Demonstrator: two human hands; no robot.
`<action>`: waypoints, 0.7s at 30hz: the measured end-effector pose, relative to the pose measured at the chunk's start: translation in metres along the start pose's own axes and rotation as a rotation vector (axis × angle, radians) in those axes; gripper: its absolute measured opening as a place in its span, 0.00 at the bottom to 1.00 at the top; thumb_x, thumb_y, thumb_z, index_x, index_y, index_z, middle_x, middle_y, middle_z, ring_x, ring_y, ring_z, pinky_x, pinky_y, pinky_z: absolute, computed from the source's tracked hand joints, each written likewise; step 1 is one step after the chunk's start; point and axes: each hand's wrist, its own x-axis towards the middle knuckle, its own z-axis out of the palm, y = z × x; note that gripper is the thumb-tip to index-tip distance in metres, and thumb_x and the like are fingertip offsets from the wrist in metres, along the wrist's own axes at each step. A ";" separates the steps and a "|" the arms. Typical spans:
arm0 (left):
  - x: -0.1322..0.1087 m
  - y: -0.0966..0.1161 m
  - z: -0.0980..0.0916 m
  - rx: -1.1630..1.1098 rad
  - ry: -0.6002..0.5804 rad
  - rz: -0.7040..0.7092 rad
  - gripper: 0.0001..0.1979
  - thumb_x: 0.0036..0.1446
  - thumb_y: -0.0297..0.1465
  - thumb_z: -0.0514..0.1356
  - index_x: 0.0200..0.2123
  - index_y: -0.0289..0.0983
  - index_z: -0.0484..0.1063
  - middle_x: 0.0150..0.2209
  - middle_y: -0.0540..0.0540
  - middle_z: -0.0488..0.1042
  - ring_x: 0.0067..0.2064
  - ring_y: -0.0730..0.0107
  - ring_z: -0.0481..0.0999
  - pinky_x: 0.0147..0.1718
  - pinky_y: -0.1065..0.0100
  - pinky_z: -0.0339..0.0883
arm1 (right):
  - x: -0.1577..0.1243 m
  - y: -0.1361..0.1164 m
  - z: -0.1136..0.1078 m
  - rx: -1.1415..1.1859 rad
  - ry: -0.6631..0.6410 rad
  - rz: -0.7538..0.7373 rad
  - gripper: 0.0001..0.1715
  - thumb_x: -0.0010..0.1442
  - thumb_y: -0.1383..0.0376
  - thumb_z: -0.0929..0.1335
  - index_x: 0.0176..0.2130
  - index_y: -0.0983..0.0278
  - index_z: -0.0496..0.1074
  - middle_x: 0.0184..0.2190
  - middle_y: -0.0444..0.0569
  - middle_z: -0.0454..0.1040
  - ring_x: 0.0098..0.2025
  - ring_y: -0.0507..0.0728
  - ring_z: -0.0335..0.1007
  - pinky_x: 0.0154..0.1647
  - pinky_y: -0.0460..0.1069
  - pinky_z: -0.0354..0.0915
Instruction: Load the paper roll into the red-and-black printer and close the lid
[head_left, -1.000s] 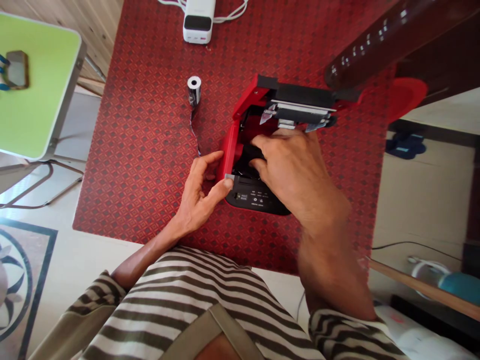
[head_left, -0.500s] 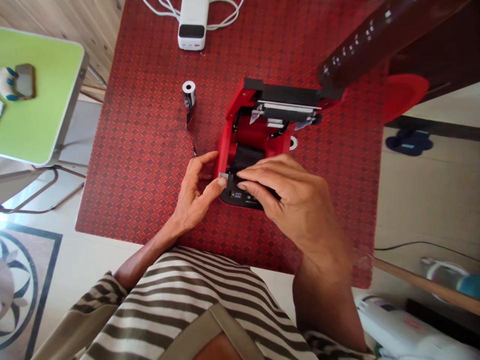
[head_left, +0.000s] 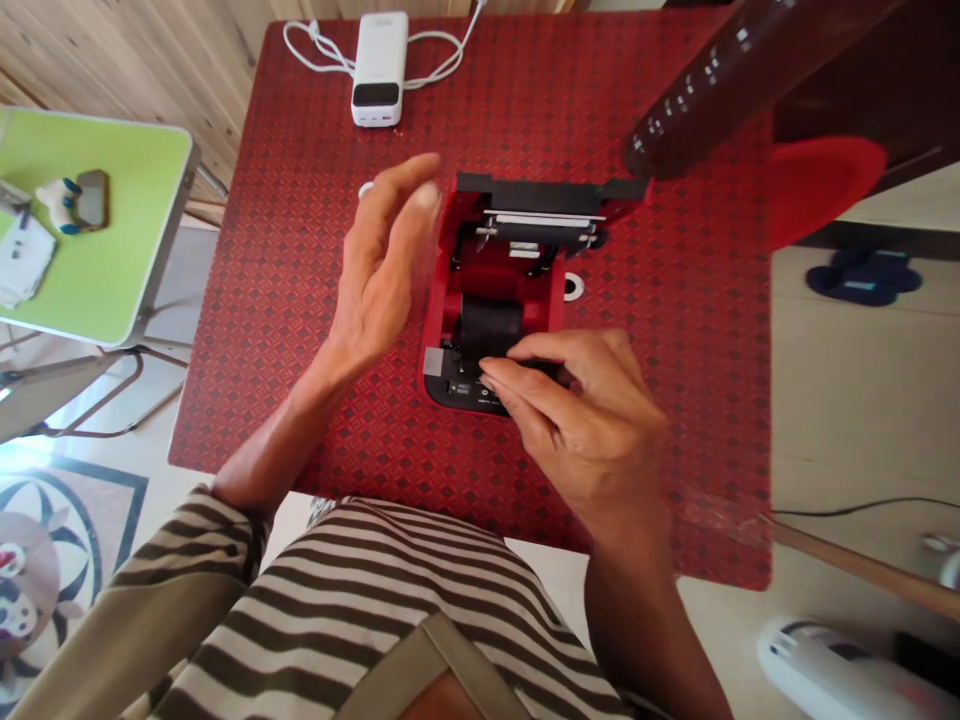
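Observation:
A red and black label printer [head_left: 433,392] stands on the table with its lid [head_left: 547,192] raised. Inside it lies a roll of black ribbon [head_left: 491,330], its loose end drawn toward the front edge. My right hand [head_left: 589,405] is closed at that front edge, thumb and fingers pinching the ribbon's end. My left hand [head_left: 382,265] is raised beside the printer's left side, fingers apart and holding nothing. A grey square patch [head_left: 433,361] shows on the printer's front left corner. Behind my left hand, only a bit of a white roll end [head_left: 365,188] shows.
A white power bank [head_left: 379,75] with a white cable lies at the table's far side. Just right of the printer is a white ring-shaped roll end [head_left: 574,287]. A dark cylinder [head_left: 697,85] leans in from the upper right. A green table [head_left: 142,220] stands at left.
My left hand has let go of the printer's front left corner and moved up and away, now covering most of the small roll. My right hand keeps its pinch, slightly nearer the front.

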 end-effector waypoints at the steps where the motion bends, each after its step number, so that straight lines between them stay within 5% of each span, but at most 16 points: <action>1: 0.014 -0.003 0.005 -0.001 -0.013 -0.004 0.42 0.73 0.84 0.62 0.51 0.53 0.89 0.60 0.43 0.91 0.71 0.35 0.88 0.75 0.32 0.85 | -0.004 -0.001 0.001 0.006 0.015 0.003 0.18 0.81 0.74 0.78 0.56 0.50 0.92 0.50 0.50 0.93 0.49 0.65 0.86 0.54 0.62 0.85; 4: 0.034 -0.008 0.017 -0.036 -0.037 -0.042 0.48 0.67 0.89 0.60 0.39 0.48 0.84 0.44 0.40 0.84 0.60 0.35 0.90 0.62 0.30 0.90 | -0.011 -0.003 0.002 0.000 0.012 0.030 0.21 0.81 0.74 0.77 0.58 0.47 0.92 0.52 0.49 0.94 0.51 0.66 0.88 0.55 0.65 0.85; 7: 0.021 -0.010 0.016 -0.033 -0.043 -0.026 0.42 0.69 0.80 0.73 0.38 0.46 0.81 0.50 0.42 0.86 0.69 0.34 0.89 0.70 0.32 0.89 | -0.015 -0.005 -0.001 -0.036 -0.012 0.046 0.21 0.81 0.73 0.77 0.58 0.46 0.93 0.53 0.51 0.95 0.51 0.68 0.91 0.55 0.67 0.86; 11: -0.026 -0.014 0.004 -0.110 -0.036 -0.100 0.25 0.75 0.57 0.82 0.60 0.49 0.86 0.68 0.41 0.88 0.84 0.32 0.81 0.80 0.34 0.84 | -0.017 -0.007 -0.001 -0.090 0.006 -0.025 0.25 0.80 0.76 0.77 0.63 0.50 0.92 0.54 0.54 0.96 0.51 0.69 0.92 0.52 0.66 0.87; 15: -0.063 -0.028 -0.004 -0.170 -0.152 -0.136 0.38 0.76 0.58 0.81 0.77 0.50 0.79 0.80 0.38 0.83 0.87 0.33 0.80 0.86 0.36 0.79 | -0.017 -0.009 0.006 -0.215 0.054 -0.137 0.24 0.77 0.79 0.79 0.63 0.57 0.88 0.52 0.54 0.96 0.49 0.65 0.92 0.51 0.61 0.86; 21: -0.077 -0.037 -0.004 -0.199 -0.207 -0.170 0.37 0.80 0.59 0.78 0.79 0.48 0.78 0.83 0.37 0.84 0.85 0.37 0.83 0.87 0.40 0.79 | -0.015 -0.013 0.007 -0.228 0.095 -0.082 0.19 0.81 0.75 0.79 0.65 0.59 0.84 0.52 0.52 0.95 0.50 0.64 0.93 0.58 0.60 0.87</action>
